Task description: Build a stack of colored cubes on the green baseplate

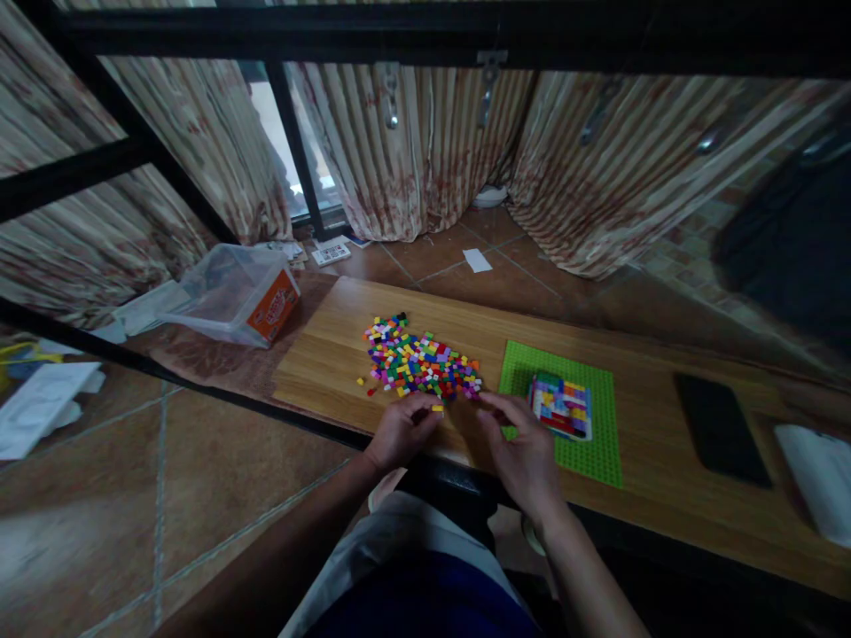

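Observation:
Between the thumb and forefinger of my left hand is a small yellow toy brick, just in front of the loose brick pile. My right hand reaches to the right end of that pile, thumb and forefinger a little apart, with no brick visible between them. Right of the pile lies a green studded baseplate. On it sits a block of many-coloured bricks with a whitish edge, close beside my right hand's knuckles.
The wooden table also carries a dark flat phone-like slab and a white object at the right. A clear plastic tub with an orange label stands at the left end. Curtains hang behind, beyond a tiled floor.

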Motion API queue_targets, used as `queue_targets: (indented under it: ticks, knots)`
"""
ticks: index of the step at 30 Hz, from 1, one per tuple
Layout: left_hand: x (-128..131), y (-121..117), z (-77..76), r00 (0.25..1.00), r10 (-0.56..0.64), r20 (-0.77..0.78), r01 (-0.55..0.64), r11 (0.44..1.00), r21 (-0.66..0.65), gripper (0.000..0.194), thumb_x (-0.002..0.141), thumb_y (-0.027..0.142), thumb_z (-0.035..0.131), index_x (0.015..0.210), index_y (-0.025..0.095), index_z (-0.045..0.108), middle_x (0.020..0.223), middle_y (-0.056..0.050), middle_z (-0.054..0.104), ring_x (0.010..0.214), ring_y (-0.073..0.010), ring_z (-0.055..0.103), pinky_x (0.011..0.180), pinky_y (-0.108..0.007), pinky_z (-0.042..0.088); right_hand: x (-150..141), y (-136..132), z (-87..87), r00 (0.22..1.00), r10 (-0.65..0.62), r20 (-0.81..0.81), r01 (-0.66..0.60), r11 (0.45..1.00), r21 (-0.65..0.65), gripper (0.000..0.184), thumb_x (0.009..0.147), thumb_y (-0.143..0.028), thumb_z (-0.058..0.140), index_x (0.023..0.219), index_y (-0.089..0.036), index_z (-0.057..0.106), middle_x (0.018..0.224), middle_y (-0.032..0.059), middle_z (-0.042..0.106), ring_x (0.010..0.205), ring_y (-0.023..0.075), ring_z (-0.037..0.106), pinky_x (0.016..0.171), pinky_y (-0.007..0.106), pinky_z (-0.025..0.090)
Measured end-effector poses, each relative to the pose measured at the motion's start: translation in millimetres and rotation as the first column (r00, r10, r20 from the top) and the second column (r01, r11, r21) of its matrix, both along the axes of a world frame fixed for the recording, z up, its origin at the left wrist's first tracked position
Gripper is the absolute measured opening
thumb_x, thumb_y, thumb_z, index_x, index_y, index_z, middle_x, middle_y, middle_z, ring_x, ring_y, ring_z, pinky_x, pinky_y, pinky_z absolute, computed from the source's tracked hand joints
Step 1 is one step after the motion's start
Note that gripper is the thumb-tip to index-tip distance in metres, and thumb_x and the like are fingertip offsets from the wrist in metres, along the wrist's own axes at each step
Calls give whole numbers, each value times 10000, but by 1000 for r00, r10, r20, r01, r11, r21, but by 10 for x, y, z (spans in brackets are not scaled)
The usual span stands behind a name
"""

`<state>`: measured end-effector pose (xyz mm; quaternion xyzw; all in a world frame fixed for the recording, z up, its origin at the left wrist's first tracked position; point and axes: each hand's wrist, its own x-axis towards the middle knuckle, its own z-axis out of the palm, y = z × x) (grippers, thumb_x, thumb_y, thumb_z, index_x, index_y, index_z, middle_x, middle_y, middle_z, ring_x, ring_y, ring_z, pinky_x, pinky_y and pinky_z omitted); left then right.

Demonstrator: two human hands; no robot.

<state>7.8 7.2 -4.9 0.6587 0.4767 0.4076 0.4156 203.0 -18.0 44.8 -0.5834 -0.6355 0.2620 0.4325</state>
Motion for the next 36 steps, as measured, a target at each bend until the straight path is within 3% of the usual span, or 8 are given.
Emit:
queue_targets:
  ticks: [5, 9, 19, 27, 31, 36]
  knots:
    - [-7, -14, 49, 999, -38, 22, 37, 999, 13, 133, 884, 239, 598, 937, 170, 700, 817, -27, 688, 758, -147, 631, 707, -244, 488, -335, 11, -201, 990, 136, -34, -138, 988, -71, 230, 915, -324, 572, 1095, -258, 700, 1083, 53, 690, 1028, 201, 637, 932, 367, 499]
    - [-10, -24, 59, 997, -67, 34, 67, 998, 7, 141, 889, 239, 600, 947, 168, 708, 833, -30, 701, 764, -149, 641, 703, -243, 492, -398, 42, -297, 990, 142, -23, -143, 987, -74, 201, 920, -270, 553, 1043, -260, 710, 1004, 42, 703, 960, 195, 652, 877, 351, 506]
    - [-34, -12, -59, 995, -93, 22, 93, 996, -1, 138, 880, 257, 633, 976, 173, 684, 812, -23, 686, 732, -140, 627, 678, -238, 493, -394, 15, -261, 995, 85, -48, -89, 993, -76, 153, 913, -269, 545, 903, -234, 693, 882, 23, 696, 839, 173, 659, 773, 296, 506]
    - [-4, -38, 18, 998, -63, -30, 65, 997, 41, 122, 863, 231, 625, 965, 180, 668, 791, -21, 657, 696, -133, 604, 649, -240, 475, -31, -108, -134, 998, -66, -15, 64, 994, -84, 194, 922, -361, 547, 931, -239, 697, 933, 32, 709, 880, 189, 665, 787, 324, 516]
    - [-5, -42, 48, 997, -57, -49, 59, 997, 41, 131, 864, 235, 617, 977, 186, 662, 796, -22, 663, 709, -138, 612, 663, -245, 482, 245, -157, -90, 982, -186, 23, 185, 982, 20, 205, 910, -389, 571, 914, -239, 711, 946, 42, 711, 882, 192, 661, 813, 345, 518]
    - [-10, -43, 37, 995, -59, -83, 64, 996, 59, 79, 874, 224, 603, 918, 183, 654, 795, -21, 672, 702, -133, 612, 662, -241, 473, 629, -99, -97, 928, -367, 64, 356, 924, 141, 219, 873, -415, 624, 902, -228, 736, 979, 61, 702, 927, 212, 647, 881, 401, 500]
